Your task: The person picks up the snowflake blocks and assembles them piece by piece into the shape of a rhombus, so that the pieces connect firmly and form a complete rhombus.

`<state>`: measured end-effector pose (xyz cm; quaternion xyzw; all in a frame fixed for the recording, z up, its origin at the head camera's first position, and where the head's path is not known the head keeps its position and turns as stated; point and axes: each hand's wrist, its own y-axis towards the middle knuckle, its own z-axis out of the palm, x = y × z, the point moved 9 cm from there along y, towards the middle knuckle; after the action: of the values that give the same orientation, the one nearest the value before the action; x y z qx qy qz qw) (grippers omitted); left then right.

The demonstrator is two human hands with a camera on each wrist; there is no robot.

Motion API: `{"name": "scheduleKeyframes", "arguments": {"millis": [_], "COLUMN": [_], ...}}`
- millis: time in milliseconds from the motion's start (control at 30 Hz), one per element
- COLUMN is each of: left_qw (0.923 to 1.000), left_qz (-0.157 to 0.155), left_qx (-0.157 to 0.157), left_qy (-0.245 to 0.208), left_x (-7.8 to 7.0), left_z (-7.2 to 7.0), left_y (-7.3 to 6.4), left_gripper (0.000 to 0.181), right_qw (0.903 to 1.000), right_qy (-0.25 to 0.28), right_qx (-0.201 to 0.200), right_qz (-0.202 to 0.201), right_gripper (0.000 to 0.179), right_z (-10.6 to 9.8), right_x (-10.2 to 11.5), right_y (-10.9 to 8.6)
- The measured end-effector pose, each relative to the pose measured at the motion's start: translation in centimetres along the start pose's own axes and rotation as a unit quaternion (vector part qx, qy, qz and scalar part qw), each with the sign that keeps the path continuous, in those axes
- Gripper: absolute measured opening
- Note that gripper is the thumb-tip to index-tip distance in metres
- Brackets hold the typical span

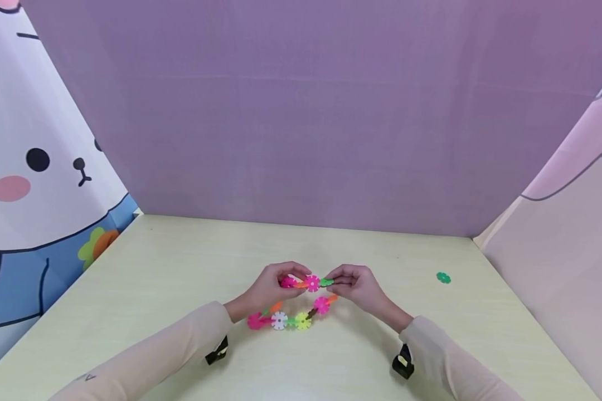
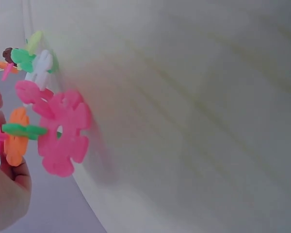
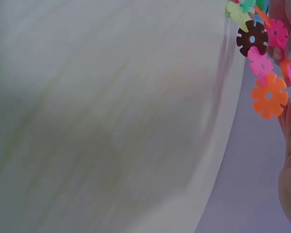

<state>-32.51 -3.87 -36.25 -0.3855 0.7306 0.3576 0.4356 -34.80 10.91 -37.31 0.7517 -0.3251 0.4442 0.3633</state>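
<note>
A chain of interlocking plastic flower discs (image 1: 279, 321) curves in a loop between my two hands, over the table. My left hand (image 1: 275, 285) grips its upper left part, around a pink disc beside an orange one. With thumb and fingers, my right hand (image 1: 356, 287) pinches the green disc (image 1: 326, 282) that meets a pink disc (image 1: 312, 283). Below the right hand, the chain's other end finishes in an orange disc (image 3: 269, 96) joined to a pink one. A brown disc (image 3: 252, 39) sits further along. In the left wrist view, a large pink disc (image 2: 63, 133) hangs nearest.
One loose green disc (image 1: 443, 277) lies on the pale wooden table (image 1: 221, 245), off to the right. A purple cloth panel (image 1: 301, 122) stands behind the table, with printed cloth (image 1: 40, 223) at the left side and more cloth at the right.
</note>
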Motion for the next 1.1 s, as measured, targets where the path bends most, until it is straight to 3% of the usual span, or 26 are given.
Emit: {"name": "scheduleKeyframes", "arguments": {"millis": [233, 500, 733, 1100], "left_qw": [1.0000, 0.9999, 0.9998, 0.9995], "left_qz": [-0.008, -0.009, -0.005, -0.008], "left_qx": [-0.001, -0.008, -0.013, -0.018], "left_qy": [-0.002, -0.009, -0.015, -0.024], "left_x": [-0.1, 0.7, 2.8, 2.6], "left_z": [0.1, 0.0, 0.0, 0.1], "left_y": [-0.1, 0.0, 0.8, 0.7], "left_gripper": [0.030, 0.031, 0.030, 0.031], "right_qw": [0.9976, 0.9864, 0.9855, 0.9843], "right_qy": [-0.053, -0.131, -0.118, -0.121], "right_qx": [-0.026, -0.050, -0.038, -0.040], "right_qz": [-0.037, -0.086, -0.116, -0.122], "right_gripper": [0.011, 0.009, 0.011, 0.009], "right_z": [0.0, -0.2, 0.0, 0.5], "right_x": [0.9, 2.1, 2.5, 5.7], "right_y": [0.1, 0.2, 0.2, -0.4]}}
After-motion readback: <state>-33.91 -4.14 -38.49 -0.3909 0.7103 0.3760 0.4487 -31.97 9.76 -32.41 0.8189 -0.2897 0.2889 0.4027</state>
